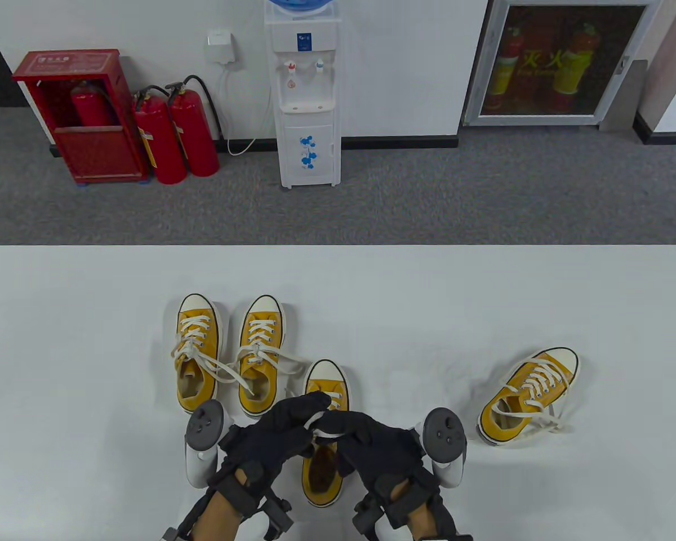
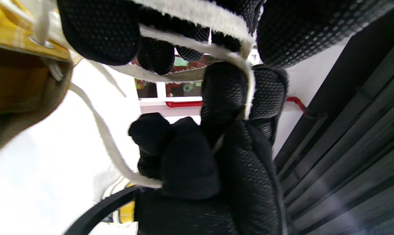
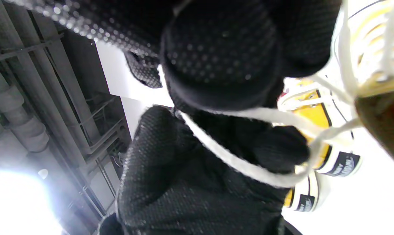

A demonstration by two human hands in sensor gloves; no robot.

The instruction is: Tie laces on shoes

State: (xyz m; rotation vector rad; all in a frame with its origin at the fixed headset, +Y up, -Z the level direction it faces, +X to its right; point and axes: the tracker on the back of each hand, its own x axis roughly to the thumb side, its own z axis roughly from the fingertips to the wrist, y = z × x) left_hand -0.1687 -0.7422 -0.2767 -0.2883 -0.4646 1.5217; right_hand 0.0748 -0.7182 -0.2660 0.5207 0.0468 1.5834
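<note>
My left hand [image 1: 273, 431] and right hand [image 1: 366, 437] each pinch white lace [image 1: 322, 420] above the near shoe [image 1: 324, 439], mid-knot; next, cross and tension.

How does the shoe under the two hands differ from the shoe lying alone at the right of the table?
The shoe under the hands points straight away; the lone shoe is turned diagonally. The left hand and right hand hold the first shoe's lace; the lone shoe's laces lie loose, untouched. Both are yellow with white toe caps.
</note>
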